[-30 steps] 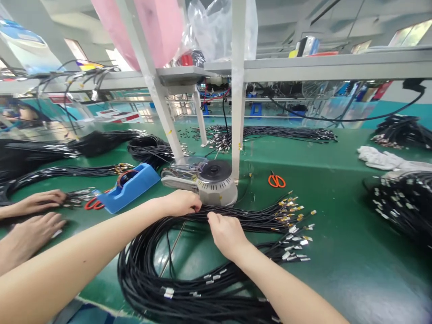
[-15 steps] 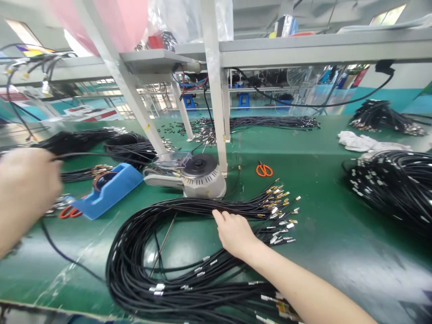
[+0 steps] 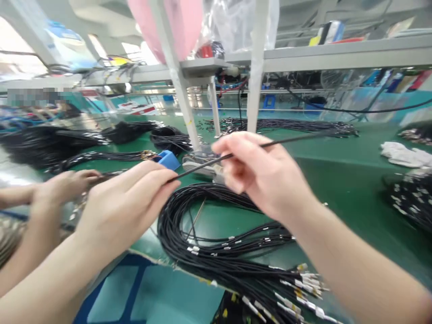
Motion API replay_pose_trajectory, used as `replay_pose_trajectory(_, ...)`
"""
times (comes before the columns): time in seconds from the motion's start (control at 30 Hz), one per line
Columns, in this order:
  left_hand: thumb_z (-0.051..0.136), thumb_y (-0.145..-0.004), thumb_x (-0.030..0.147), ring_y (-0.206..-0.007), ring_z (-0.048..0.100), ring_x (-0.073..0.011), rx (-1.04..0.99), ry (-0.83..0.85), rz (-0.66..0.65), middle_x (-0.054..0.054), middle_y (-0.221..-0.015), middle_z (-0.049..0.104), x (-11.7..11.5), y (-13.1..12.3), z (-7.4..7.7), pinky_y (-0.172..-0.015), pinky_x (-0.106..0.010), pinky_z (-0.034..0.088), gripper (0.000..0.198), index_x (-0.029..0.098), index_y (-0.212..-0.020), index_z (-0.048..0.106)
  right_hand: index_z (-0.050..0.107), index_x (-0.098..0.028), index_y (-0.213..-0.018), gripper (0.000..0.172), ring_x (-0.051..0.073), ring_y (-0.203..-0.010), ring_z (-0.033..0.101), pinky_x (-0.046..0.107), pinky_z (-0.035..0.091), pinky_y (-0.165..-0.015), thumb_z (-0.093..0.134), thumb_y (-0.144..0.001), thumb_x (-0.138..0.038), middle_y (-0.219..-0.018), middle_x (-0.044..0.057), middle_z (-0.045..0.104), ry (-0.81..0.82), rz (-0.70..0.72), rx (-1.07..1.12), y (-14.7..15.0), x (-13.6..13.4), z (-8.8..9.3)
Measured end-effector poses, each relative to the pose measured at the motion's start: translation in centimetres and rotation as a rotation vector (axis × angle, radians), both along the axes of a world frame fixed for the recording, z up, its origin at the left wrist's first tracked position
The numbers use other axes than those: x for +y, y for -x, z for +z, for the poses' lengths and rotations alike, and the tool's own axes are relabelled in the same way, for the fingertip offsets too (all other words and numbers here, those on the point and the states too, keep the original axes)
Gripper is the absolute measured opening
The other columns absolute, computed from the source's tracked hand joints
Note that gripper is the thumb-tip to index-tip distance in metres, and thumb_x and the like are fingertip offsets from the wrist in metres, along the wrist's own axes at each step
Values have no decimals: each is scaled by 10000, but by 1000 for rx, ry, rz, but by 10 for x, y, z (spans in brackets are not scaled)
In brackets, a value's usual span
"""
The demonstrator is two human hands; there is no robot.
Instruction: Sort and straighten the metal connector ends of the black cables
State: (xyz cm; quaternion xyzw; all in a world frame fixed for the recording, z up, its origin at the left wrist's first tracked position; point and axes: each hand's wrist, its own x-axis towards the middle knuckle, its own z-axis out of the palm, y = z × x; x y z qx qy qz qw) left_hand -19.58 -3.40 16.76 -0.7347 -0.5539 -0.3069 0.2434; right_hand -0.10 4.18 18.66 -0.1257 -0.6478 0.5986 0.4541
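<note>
A single black cable (image 3: 202, 165) runs between my two hands, raised above the bench. My left hand (image 3: 124, 198) is closed on it at the lower left. My right hand (image 3: 259, 173) pinches it farther to the right, and the cable continues past the fingers to the upper right. Below lies a curved bundle of black cables (image 3: 178, 225) with white tags, its metal and yellow ends fanned out at the lower right (image 3: 303, 288). Part of the bundle is hidden behind my right hand and forearm.
A co-worker's hands (image 3: 64, 184) are at the left, near more cables. A blue tape dispenser (image 3: 168, 159) and a partly covered grey machine (image 3: 199, 167) stand behind my hands. White gloves (image 3: 405, 154) and another cable coil (image 3: 411, 198) lie right. White posts (image 3: 255, 67) carry a shelf.
My right hand has left the bundle and risen to grip the single cable. My left hand has come in from the far left. The view has turned left, bringing a co-worker's hands into sight.
</note>
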Motion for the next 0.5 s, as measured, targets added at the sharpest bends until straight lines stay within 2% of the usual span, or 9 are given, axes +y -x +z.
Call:
replay_pose_trajectory(0.1,466,-832,307,-715,575,-118,71,22,66,17,-819,601,2,13,-4,-604,-214,450,128,225,-780,549,581,-145,-723,234,27,-431,472,156,358,-414,453,-870,-274,-530,-73,466,-77,-24,-31,-5,-7,21)
replay_pose_trajectory(0.17,468,-826,300,-685,551,-111,-11,139,87,8,-779,591,1,31,-18,-609,-213,431,156,196,-731,535,588,-143,-696,226,22,-441,489,169,352,-438,460,-853,-243,-518,-89,470,-116,-48,-35,-2,-10,27)
replay_pose_trajectory(0.23,472,-817,293,-655,514,-106,-119,267,98,9,-715,561,-4,51,-42,-627,-215,418,169,180,-699,517,590,-144,-692,272,15,-455,504,187,329,-453,398,-856,-242,-505,-107,461,-130,-79,-47,5,-13,32)
replay_pose_trajectory(0.3,476,-807,288,-631,474,-107,-256,350,122,14,-655,512,-13,71,-72,-627,-216,404,178,174,-673,496,586,-145,-673,329,15,-466,512,207,306,-453,336,-857,-251,-485,-116,444,-128,-107,-72,12,-17,39)
replay_pose_trajectory(0.4,481,-788,302,-649,458,-111,-560,438,189,5,-684,489,-32,94,-119,-641,-217,404,183,168,-664,500,579,-140,-639,269,21,-487,496,222,300,-449,418,-832,-235,-519,-111,481,-197,-112,-21,16,-21,55)
replay_pose_trajectory(0.43,466,-793,309,-662,468,-113,-623,450,200,-2,-706,500,-38,99,-132,-648,-217,410,192,165,-674,511,585,-145,-649,234,21,-510,497,216,303,-449,446,-821,-223,-570,-109,515,-239,-81,30,16,-22,59)
replay_pose_trajectory(0.5,432,-804,322,-662,493,-114,-727,462,203,-17,-751,530,-50,103,-154,-627,-215,425,206,158,-750,544,609,-184,-697,248,23,-569,526,194,306,-446,409,-836,-226,-658,-114,555,-221,60,1,17,-22,61)
